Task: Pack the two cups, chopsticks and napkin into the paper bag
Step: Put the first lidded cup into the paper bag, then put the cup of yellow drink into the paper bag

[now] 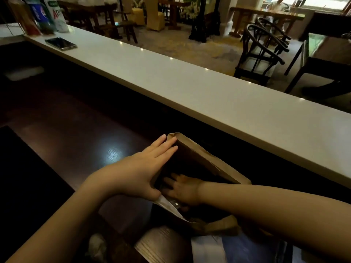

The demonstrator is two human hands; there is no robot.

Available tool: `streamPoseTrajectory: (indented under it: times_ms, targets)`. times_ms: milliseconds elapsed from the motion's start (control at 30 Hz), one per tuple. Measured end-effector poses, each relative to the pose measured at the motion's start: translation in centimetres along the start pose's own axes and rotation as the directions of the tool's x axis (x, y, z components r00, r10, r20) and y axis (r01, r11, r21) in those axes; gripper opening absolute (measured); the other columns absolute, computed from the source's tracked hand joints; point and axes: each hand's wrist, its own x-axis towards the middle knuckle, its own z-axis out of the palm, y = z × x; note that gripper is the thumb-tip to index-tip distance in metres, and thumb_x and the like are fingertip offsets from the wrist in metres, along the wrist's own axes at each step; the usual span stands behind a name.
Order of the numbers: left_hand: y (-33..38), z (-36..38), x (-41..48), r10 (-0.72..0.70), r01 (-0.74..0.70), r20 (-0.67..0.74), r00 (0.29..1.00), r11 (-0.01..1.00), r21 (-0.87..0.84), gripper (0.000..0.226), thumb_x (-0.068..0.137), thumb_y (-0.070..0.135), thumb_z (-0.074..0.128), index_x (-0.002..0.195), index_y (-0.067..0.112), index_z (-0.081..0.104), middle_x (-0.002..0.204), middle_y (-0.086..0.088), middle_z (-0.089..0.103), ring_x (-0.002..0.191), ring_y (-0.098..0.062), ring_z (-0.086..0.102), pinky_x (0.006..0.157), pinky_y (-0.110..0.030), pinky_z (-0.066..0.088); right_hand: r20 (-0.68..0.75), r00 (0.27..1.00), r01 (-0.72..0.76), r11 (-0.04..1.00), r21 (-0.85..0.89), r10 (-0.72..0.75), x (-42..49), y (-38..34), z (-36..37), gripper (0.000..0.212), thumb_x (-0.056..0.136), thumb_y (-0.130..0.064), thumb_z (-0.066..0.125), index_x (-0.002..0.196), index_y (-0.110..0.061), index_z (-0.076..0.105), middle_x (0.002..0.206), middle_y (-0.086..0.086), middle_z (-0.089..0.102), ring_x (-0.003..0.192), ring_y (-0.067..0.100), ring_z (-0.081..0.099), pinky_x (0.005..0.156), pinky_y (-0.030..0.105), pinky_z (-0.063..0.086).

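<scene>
A brown paper bag [205, 158] stands open on the dark wooden counter, its mouth facing up. My left hand [138, 171] lies flat against the bag's left wall, thumb hooked over the near rim. My right hand [182, 188] reaches down inside the bag with fingers spread; the dark interior hides what it touches. Something white and clear, perhaps a wrapped item [171, 204], shows at the bag's near edge under my right hand. The cups, chopsticks and napkin cannot be made out.
A long white bar top [190, 86] runs diagonally behind the bag, with a phone [61, 43] and bottles [40, 16] at its far left. Dark chairs [260, 54] and tables stand beyond. The dark counter [85, 133] stretches to the left.
</scene>
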Motion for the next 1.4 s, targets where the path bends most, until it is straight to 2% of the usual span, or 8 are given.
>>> streamPoseTrajectory:
  times_ms: [133,267,433,700,833,1133,1267,1400]
  targets:
    - [0.1,-0.3,0.2,-0.041,0.038,0.017,0.999,0.986,0.164,0.103,0.076,0.048,0.058,0.144,0.027,-0.017,0.148,0.012,-0.035,0.134,-0.008,-0.036,0.114,-0.027,0.003,0.027,0.999,-0.033,0.998,0.047,0.032,0.3,-0.2,0.7,0.09,0.082,-0.036,0.066,0.149,-0.019,0.009,0.158,0.018,0.002,0.142,0.042,0.008,0.115,0.054,0.012]
    - [-0.2,-0.9,0.7,-0.096,0.081,0.045,0.994,0.962,0.263,0.102,0.077,0.051,0.056,0.143,0.026,-0.018,0.144,0.012,-0.037,0.133,-0.012,-0.036,0.112,-0.029,-0.006,0.082,0.996,-0.047,0.998,0.049,0.043,0.8,-0.3,0.6,0.094,0.081,-0.037,0.066,0.149,-0.019,0.004,0.158,0.017,-0.003,0.143,0.042,0.001,0.116,0.056,0.005]
    - [-0.4,-1.5,1.1,-0.136,0.11,0.08,0.987,0.955,0.276,0.103,0.077,0.052,0.056,0.143,0.026,-0.019,0.142,0.014,-0.038,0.134,-0.012,-0.034,0.116,-0.035,-0.003,0.128,0.991,-0.034,0.999,0.026,0.03,0.8,-0.4,0.3,0.09,0.082,-0.033,0.066,0.149,-0.019,0.008,0.158,0.017,-0.006,0.143,0.043,-0.007,0.115,0.059,0.0]
    - [-0.4,-1.4,0.9,-0.152,0.119,0.102,0.983,0.953,0.279,0.104,0.077,0.052,0.056,0.141,0.027,-0.022,0.14,0.015,-0.041,0.134,-0.012,-0.033,0.116,-0.037,-0.004,0.13,0.99,-0.063,0.998,-0.004,0.062,0.6,-0.8,0.3,0.096,0.081,-0.034,0.067,0.149,-0.024,0.0,0.158,0.013,-0.015,0.141,0.042,-0.02,0.109,0.068,-0.007]
    - [-0.4,-1.5,0.8,-0.148,0.111,0.112,0.983,0.952,0.284,0.106,0.077,0.052,0.058,0.141,0.027,-0.023,0.141,0.014,-0.041,0.134,-0.012,-0.034,0.116,-0.036,-0.005,0.126,0.987,-0.106,0.994,0.003,0.104,-0.3,-0.8,-0.4,0.097,0.081,-0.035,0.066,0.149,-0.029,-0.003,0.158,0.009,-0.017,0.142,0.04,-0.018,0.108,0.07,-0.003]
    - [-0.4,-1.8,0.8,-0.201,0.166,0.087,0.976,0.937,0.309,0.114,0.074,0.056,0.063,0.141,0.021,-0.022,0.139,0.009,-0.042,0.133,-0.01,-0.031,0.117,-0.037,0.003,-0.042,0.996,-0.071,0.99,0.118,0.077,-9.5,0.2,-5.4,0.108,0.075,-0.045,0.071,0.148,-0.031,-0.008,0.156,0.003,-0.027,0.142,0.035,-0.023,0.112,0.063,0.002]
    - [0.4,-2.1,1.1,-0.229,0.211,0.042,0.972,0.941,0.264,0.11,0.076,0.051,0.065,0.144,0.02,-0.016,0.149,0.002,-0.034,0.139,-0.015,-0.026,0.117,-0.036,0.008,-0.179,0.973,-0.121,0.98,0.156,0.149,-15.2,1.2,-6.2,0.095,0.082,-0.052,0.059,0.148,-0.03,-0.005,0.157,0.001,-0.023,0.144,0.028,-0.017,0.117,0.049,-0.002]
    - [3.0,-2.5,1.3,-0.187,0.192,-0.046,0.981,0.96,0.203,0.091,0.085,0.047,0.056,0.145,0.025,-0.009,0.154,0.0,-0.026,0.141,-0.014,-0.022,0.117,-0.035,0.005,-0.27,0.925,-0.198,0.947,0.254,0.266,-20.0,2.1,-4.4,0.091,0.082,-0.062,0.049,0.148,-0.031,-0.006,0.158,-0.002,-0.021,0.144,0.019,-0.019,0.117,0.039,-0.009]
